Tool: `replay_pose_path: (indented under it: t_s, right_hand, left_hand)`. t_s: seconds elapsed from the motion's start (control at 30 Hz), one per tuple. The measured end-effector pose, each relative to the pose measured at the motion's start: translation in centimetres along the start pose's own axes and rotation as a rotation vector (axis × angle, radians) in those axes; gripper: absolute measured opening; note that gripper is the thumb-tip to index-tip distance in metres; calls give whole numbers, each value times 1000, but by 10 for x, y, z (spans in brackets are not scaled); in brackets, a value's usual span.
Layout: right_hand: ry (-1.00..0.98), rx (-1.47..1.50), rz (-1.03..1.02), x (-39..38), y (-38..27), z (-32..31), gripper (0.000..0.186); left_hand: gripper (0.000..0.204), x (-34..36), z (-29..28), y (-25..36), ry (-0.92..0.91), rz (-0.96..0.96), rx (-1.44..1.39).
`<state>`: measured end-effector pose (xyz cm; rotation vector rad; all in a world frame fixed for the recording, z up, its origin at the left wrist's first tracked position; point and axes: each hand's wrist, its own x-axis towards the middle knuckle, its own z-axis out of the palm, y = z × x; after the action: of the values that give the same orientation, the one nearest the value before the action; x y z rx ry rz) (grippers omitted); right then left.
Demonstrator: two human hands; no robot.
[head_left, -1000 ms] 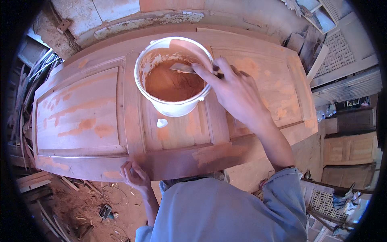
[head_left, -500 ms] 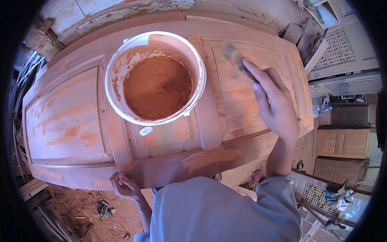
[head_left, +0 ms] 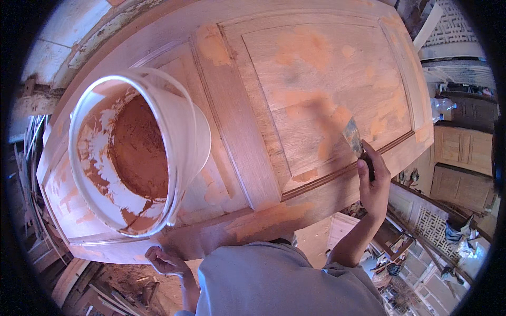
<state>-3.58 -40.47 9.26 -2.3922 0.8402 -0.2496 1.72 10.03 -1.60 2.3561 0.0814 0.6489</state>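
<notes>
My right hand [head_left: 375, 181] is closed around the dark handle of a putty knife [head_left: 352, 138]. Its stained blade points away from me, over the near part of the right-hand panel of a wooden door [head_left: 266, 181]. Orange-brown filler patches [head_left: 304, 48] mark that panel. My left hand [head_left: 166, 261] is loosely curled by the door's near edge, with nothing visible in its fingers. Close to it is a white bucket [head_left: 191, 138] with a wire-like handle and reddish-brown filler paste [head_left: 141, 150] inside; whether it touches the door is hard to tell.
Stacked wooden doors [head_left: 464, 150] and a clear plastic bottle [head_left: 441, 104] are at the right. Lattice panels [head_left: 436, 225] lean lower right. Thin wood strips [head_left: 32, 158] crowd the left side, and wood scraps [head_left: 118, 295] lie on the floor below.
My view has swung to the right, so the bucket appears farther left and tilted. My right hand has drawn the putty knife back toward the near side of the panel. My left hand stays curled.
</notes>
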Motion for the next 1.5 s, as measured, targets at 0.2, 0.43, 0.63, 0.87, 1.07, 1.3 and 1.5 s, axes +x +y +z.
replay_pose_path:
  t_s: [0.2,0.43,0.63,0.87,1.07,1.3,1.5]
  right_hand:
    - [-16,39,51,5,-3,4,33]
    - [-51,49,-16,23,-19,14,34]
    - [-69,48,-150,31,-28,27,36]
    - [-144,16,-97,27,-29,26,40]
    - [-198,2,-57,13,-31,21,42]
    - [-70,146,-192,22,-66,26,39]
    - [-73,208,-373,50,-136,21,39]
  left_hand:
    - [29,1,4,0,28,77,47]
    - [30,-1,3,-1,48,50,78]
    - [30,1,5,2,70,23,71]
    - [31,5,6,10,69,51,109]
    - [35,5,9,9,77,50,93]
    - [38,7,12,8,93,20,20]
    - [39,4,11,15,208,-27,56]
